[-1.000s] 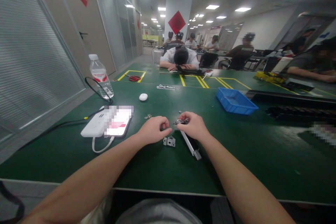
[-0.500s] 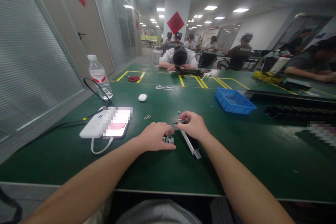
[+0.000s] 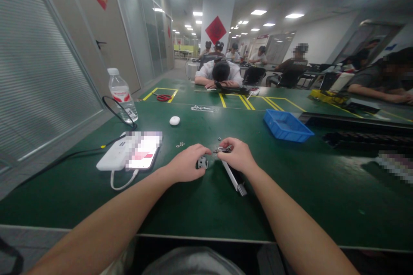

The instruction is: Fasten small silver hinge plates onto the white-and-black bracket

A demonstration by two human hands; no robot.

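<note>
My left hand (image 3: 186, 164) is closed round a small grey metal bracket (image 3: 202, 163), held just above the green table (image 3: 193, 206). My right hand (image 3: 237, 154) pinches a small metal part (image 3: 222, 150) at the top end of a long grey metal bar (image 3: 232, 177) that lies on the table and runs toward me. The two hands sit close together, the bracket a little to the left of the bar. Tiny washers (image 3: 180, 144) lie on the mat just beyond my left hand.
A phone on a white power bank (image 3: 112, 157) with cable lies at the left, a water bottle (image 3: 121, 95) behind it. A white puck (image 3: 174, 120) and a blue tray (image 3: 286, 125) sit farther back. Another person rests head-down across the table; others sit at the right.
My left hand dropped onto the grey bracket lying on the table, closed on it and lifted it up toward the right hand. The right hand kept its place.
</note>
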